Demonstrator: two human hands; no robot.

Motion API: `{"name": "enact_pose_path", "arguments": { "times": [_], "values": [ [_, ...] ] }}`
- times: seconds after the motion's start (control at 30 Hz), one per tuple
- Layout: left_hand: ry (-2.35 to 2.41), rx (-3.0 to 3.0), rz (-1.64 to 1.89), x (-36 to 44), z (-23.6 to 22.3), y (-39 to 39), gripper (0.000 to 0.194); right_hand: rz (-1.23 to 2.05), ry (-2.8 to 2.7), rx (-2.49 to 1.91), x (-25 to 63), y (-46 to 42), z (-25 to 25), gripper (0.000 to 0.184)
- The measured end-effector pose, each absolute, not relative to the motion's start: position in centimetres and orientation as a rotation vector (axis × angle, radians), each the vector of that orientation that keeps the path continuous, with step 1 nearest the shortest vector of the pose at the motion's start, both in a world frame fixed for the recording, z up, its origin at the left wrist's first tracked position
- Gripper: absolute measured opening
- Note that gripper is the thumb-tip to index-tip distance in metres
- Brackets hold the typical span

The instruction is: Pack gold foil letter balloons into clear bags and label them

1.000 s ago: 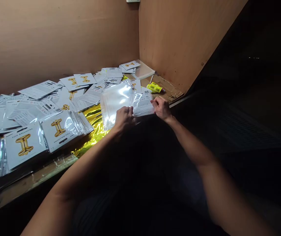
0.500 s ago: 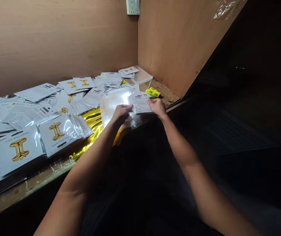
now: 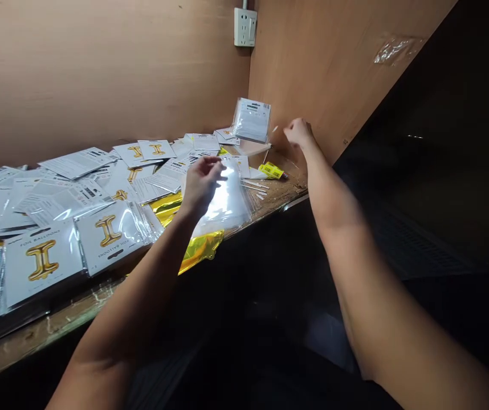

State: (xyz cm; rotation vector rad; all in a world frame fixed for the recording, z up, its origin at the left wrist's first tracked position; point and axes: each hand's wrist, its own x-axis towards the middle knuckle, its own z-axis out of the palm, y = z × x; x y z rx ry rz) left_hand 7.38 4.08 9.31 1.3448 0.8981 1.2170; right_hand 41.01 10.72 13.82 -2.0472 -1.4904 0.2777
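Observation:
My right hand (image 3: 300, 132) is raised near the right wooden panel, slightly blurred, its fingers loosely curled and apart with nothing visible in them. To its left, a flat packaged card in a clear sleeve (image 3: 252, 121) stands tilted at the back corner, apart from the hand; whether it rests on anything I cannot tell. My left hand (image 3: 204, 181) hovers over a stack of shiny clear plastic bags (image 3: 227, 199), its thumb and bent fingers apart. Gold foil (image 3: 202, 250) sticks out from under the bags at the table's front edge.
Many foil balloon packets (image 3: 41, 259) cover the left and middle of the table. Toward the right lie a yellow labelled item (image 3: 272, 170) and several thin white sticks (image 3: 255, 185). A power socket (image 3: 245, 27) is mounted in the wall corner.
My right hand has let go of the packaged card and moved up and right; the card is now farther back. My left hand has come off the card and lifted slightly.

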Motion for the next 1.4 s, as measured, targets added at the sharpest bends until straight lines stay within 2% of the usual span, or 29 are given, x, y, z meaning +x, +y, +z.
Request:
{"name": "enact_pose_path", "arguments": {
  "times": [0.1, 0.23, 0.4, 0.47, 0.53, 0.57, 0.6, 0.67, 0.7, 0.77, 0.87, 1.03, 1.17, 1.27, 1.4],
  "values": [
    [0.75, 1.553, 1.085, 4.6, 8.6, 0.1, 0.024, 0.356, -1.432, -2.34, 42.7, 8.5, 11.4, 0.031],
    [0.722, 1.585, 0.979, 3.3, 6.1, -3.0, 0.03, 0.351, -1.455, -2.43, 42.4, 4.8, 5.9, 0.014],
    [0.803, 1.764, 0.959, 2.8, 4.7, -4.2, 0.023, 0.181, -1.389, -2.308, 40.4, -0.4, 6.3, 0.02],
    [0.831, 1.937, 0.998, 2.3, 4.4, -5.3, 0.023, 0.384, -1.497, -2.121, 37.7, -3.9, 7.4, 0.021],
    [0.772, 2.135, 1.014, 2.0, 3.8, -6.8, 0.041, 0.905, -1.674, -1.681, 33.9, -8.2, 8.2, 0.025],
    [0.715, 2.235, 0.999, 1.9, 3.5, -7.7, 0.044, 1.094, -1.742, -1.516, 31.9, -10.5, 8.3, 0.029],
    [0.654, 2.326, 0.972, 1.7, 3.0, -8.6, 0.039, 1.207, -1.777, -1.417, 30.0, -12.6, 8.3, 0.031],
    [0.578, 2.461, 0.946, 1.2, 2.1, -10.4, 0.016, 1.277, -1.791, -1.353, 26.8, -16.0, 8.1, 0.033],
    [0.567, 2.503, 0.941, 0.9, 1.6, -11.3, 0.015, 1.268, -1.789, -1.359, 25.6, -17.3, 7.8, 0.033],
    [0.577, 2.532, 0.922, -0.1, 0.7, -13.2, 0.029, 1.239, -1.819, -1.37, 24.1, -18.9, 7.2, 0.03],
    [0.709, 2.422, 0.854, -1.6, -0.3, -15.7, 0.04, 1.258, -1.934, -1.323, 23.1, -19.7, 6.1, 0.025],
    [1.022, 2.139, 0.768, -3.3, -0.4, -19.0, 0.045, 1.455, -1.886, -1.281, 21.2, -19.9, 4.0, 0.036],
    [1.185, 1.933, 0.762, -4.1, 0.7, -21.6, 0.048, 1.528, -1.868, -1.066, 19.5, -20.8, 2.7, 0.04],
    [1.251, 1.734, 0.806, -4.3, 1.5, -23.4, 0.057, 1.381, -1.997, -0.977, 19.1, -21.2, 2.5, 0.027],
    [1.197, 1.04, 0.817, -4.9, 3.1, -24.0, 0.069, 0.985, -2.008, -0.82, 19.6, -21.4, 4.0, 0.017]
  ]
}}
